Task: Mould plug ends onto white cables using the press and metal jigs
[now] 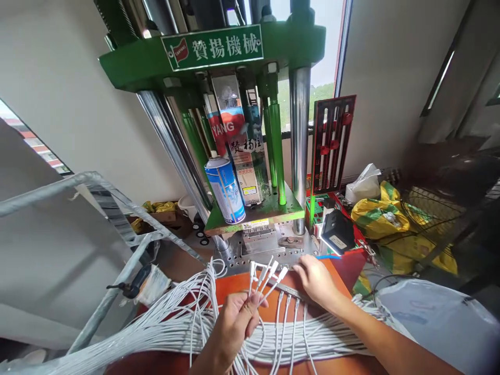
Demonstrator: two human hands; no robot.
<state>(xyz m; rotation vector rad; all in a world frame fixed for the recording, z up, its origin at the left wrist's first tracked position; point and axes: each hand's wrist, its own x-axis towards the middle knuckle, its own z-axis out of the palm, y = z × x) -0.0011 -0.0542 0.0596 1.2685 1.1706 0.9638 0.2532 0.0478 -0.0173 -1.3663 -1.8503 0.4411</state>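
Ideally, the left hand [242, 315], fingers pinching white plastic-tipped cables [272, 271] before the grey metal bar [288, 289], spaces them apart; the right hand's [315, 278] grip beside the bar is unclear.

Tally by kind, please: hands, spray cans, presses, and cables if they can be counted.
Hands (left hand, right hand): 2
Spray can: 1
Green press: 1
Total: 4, excluding the white cables, too densely bunched to count.

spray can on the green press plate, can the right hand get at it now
Probably yes: the spray can stands near the green press plate's front edge with nothing blocking its front, though the right hand must reach forward and leftward.
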